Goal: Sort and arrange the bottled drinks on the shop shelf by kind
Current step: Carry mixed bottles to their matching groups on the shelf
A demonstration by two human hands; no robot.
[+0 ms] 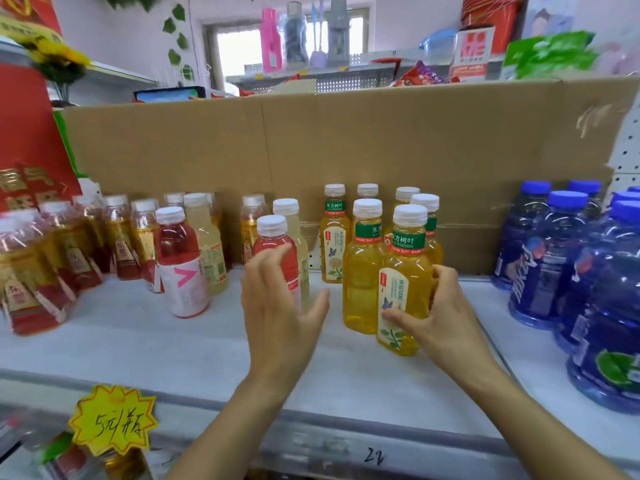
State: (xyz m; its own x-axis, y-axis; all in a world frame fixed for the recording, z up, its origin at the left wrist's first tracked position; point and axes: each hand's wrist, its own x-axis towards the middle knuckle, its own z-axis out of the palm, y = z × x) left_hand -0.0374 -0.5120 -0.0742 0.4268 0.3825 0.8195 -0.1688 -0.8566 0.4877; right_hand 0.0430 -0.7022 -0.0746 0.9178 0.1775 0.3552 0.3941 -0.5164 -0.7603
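Head view shows us grouping the yellow teas: our right hand (441,306) grips the front yellow tea bottle (403,271) standing on the shelf (138,341), while our left hand (282,299) hovers open before the red bottle (277,247), which we judge should go left next.

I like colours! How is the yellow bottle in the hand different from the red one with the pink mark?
The yellow tea bottle holds yellow drink; the red bottle holds red. The yellow tea bottle has a green band and a cream leafy label; the red bottle has a white label. The right hand grips the yellow tea bottle; no hand touches the red bottle. Both have white caps.
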